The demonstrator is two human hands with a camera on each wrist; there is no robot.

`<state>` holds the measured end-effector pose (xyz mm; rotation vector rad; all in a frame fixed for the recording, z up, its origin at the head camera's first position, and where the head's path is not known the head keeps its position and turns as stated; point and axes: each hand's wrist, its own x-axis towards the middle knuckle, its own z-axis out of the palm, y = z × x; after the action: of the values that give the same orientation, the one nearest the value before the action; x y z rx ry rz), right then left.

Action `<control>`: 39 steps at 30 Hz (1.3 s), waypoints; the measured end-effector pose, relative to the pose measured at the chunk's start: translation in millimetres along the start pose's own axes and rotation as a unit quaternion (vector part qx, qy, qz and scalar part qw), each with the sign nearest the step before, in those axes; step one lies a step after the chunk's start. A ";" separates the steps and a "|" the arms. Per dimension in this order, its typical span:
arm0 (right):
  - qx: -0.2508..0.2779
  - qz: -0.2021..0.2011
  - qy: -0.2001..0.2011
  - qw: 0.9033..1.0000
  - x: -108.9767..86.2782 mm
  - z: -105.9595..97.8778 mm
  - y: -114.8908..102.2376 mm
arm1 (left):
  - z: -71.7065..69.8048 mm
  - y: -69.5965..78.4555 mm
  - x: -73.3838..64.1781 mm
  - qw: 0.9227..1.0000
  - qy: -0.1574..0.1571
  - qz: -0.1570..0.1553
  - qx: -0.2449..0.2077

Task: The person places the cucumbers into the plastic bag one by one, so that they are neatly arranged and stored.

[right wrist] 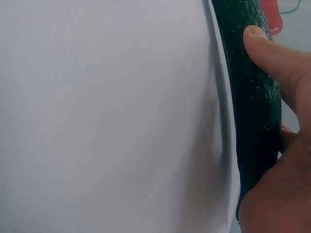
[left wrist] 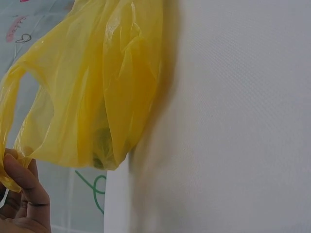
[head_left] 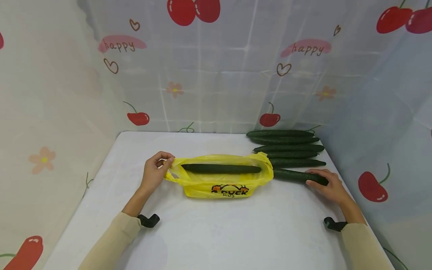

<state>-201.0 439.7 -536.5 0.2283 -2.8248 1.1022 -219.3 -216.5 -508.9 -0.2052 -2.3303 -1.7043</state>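
Note:
A yellow plastic bag point(head_left: 199, 189) lies on its side mid-table, its mouth spread open, with one dark green cucumber point(head_left: 221, 168) inside. My left hand point(head_left: 156, 170) pinches the bag's handle at its left end; the left wrist view shows thumb and fingers on the handle loop point(left wrist: 9, 167). On the right, my right hand point(head_left: 329, 185) grips the right end of another cucumber point(head_left: 290, 175), thumb on the near side. That cucumber's left end meets the bag's right edge in the head view. In the right wrist view the thumb presses the cucumber's bumpy skin point(right wrist: 255, 107).
Several more cucumbers point(head_left: 287, 140) lie stacked in a row behind the held one, at the table's back right. The white table point(head_left: 216, 232) ends at a printed curtain point(head_left: 222, 82) behind and at both sides. Dark wrist mounts point(head_left: 148, 220) sit on both sleeves.

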 end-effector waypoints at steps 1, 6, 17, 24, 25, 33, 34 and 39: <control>0.001 0.003 0.000 1.000 -1.1 -1.2 0.5 | 0.0 -0.1 0.1 1.000 0.001 0.000 0.001; 0.004 0.020 0.007 1.000 -8.5 -7.5 1.5 | 0.0 1.4 0.8 1.000 0.000 -0.002 -0.007; 0.003 0.007 0.060 0.998 -19.6 -23.7 9.9 | 0.1 1.0 2.3 1.000 0.001 0.000 -0.013; 0.003 0.046 0.070 0.996 -26.1 -32.9 2.8 | 0.2 0.8 2.4 1.000 0.001 -0.003 -0.017; 0.004 0.049 0.069 0.996 -26.6 -33.7 0.8 | 0.3 0.4 2.2 1.000 0.001 -0.003 -0.015; 0.021 0.038 0.075 0.996 -25.4 -35.2 -23.5 | 1.0 0.1 -0.4 1.000 -0.002 -0.004 -0.016; 0.023 0.034 0.075 0.996 -24.8 -34.8 -27.0 | 1.2 0.5 -0.6 1.000 -0.002 -0.005 -0.018; 0.018 0.014 0.075 0.997 -21.4 -31.7 -44.4 | 1.9 1.2 -1.3 1.000 0.001 -0.010 -0.021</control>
<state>-170.9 431.2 -486.9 0.1035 -2.6859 1.1275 -218.0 -214.4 -508.8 -0.1887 -2.3051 -1.7625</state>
